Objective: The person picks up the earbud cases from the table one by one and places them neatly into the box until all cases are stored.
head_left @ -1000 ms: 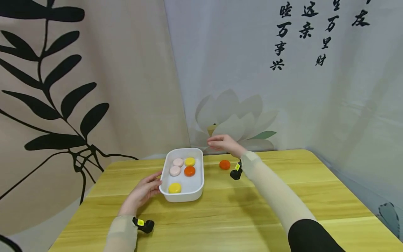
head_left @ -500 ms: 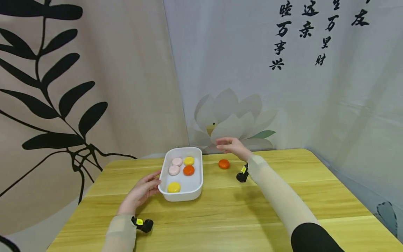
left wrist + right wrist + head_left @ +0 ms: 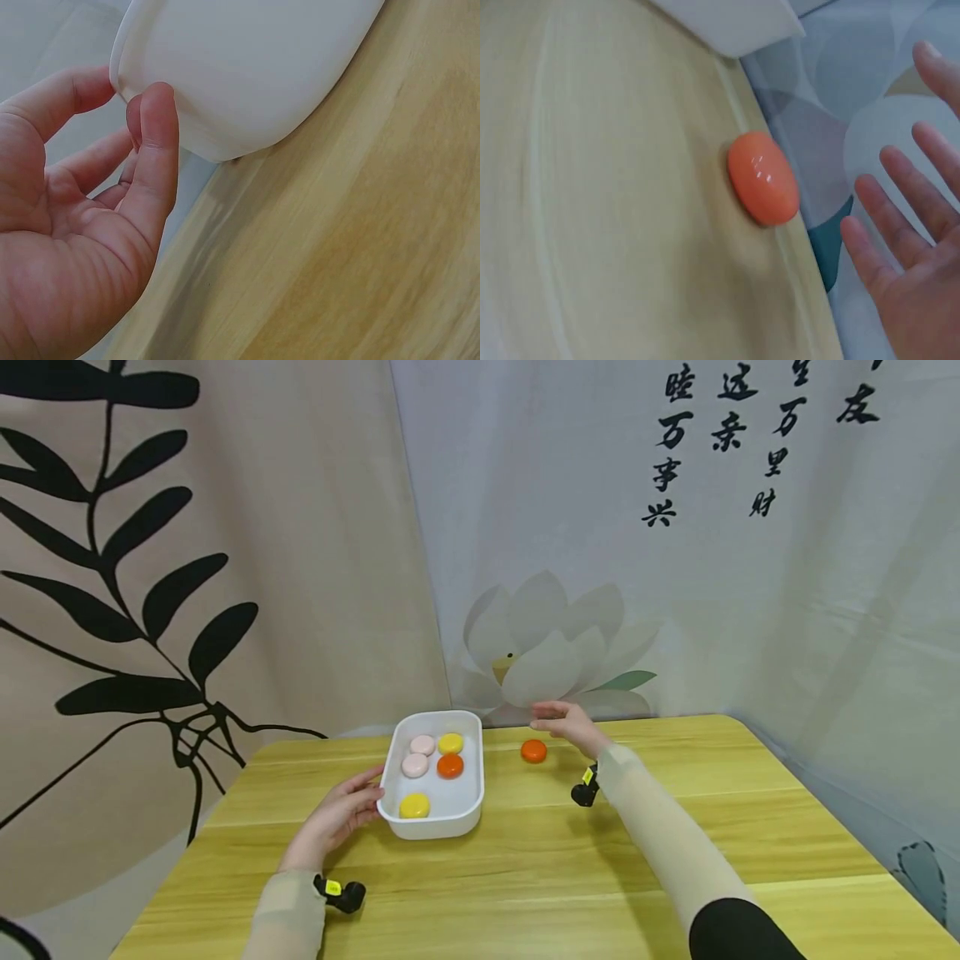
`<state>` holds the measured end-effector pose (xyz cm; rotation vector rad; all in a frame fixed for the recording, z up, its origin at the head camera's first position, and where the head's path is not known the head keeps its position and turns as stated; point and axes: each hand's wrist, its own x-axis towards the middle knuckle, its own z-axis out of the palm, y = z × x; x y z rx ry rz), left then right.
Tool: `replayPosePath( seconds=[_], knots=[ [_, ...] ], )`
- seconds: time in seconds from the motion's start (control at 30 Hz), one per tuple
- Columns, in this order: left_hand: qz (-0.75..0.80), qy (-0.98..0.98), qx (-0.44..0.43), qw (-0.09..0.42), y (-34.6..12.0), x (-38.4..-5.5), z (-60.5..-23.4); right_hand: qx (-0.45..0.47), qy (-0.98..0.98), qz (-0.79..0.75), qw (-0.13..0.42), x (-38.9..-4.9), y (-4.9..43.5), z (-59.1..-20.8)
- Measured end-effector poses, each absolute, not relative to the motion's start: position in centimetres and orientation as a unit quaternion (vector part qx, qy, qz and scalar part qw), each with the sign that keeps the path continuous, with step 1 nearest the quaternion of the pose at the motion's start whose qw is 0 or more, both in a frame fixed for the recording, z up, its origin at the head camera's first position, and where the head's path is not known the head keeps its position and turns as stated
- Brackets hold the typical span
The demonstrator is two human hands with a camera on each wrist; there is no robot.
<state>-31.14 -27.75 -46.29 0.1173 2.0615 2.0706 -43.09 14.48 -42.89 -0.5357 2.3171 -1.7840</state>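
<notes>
A white tray (image 3: 476,802) stands at the middle of the table's far part. Glossy rounded pieces lie inside it: two pale pink pieces (image 3: 415,766), two yellow pieces (image 3: 414,806) and an orange piece (image 3: 450,766). At the tray's left side my left hand (image 3: 341,814) holds its wall; in the left wrist view, thumb and fingers (image 3: 156,120) meet at a corner. Right of the tray, a second orange piece (image 3: 534,751), smooth and domed, lies on the wood. My right hand (image 3: 564,723) hovers just beyond and above this piece, fingers spread and nothing in them.
The wooden table (image 3: 525,893) ends at a far edge just behind the tray and the loose orange piece. Behind it hangs a printed curtain (image 3: 555,527) with leaves, a flower and writing. Black wrist cameras (image 3: 585,789) sit on both wrists.
My right hand has moved right and down, from near the tray's far right corner toward the loose orange piece. The left hand and the tray stay in place.
</notes>
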Motion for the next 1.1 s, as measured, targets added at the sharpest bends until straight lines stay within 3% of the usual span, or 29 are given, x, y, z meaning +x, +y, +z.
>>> replayPosePath(
  seconds=[1.1],
  knots=[
    [0.71,0.694,0.035,0.111,-27.8,-31.3,-46.3,-0.16,0.81,-0.559,0.079,-43.4,13.0,-47.3]
  ],
)
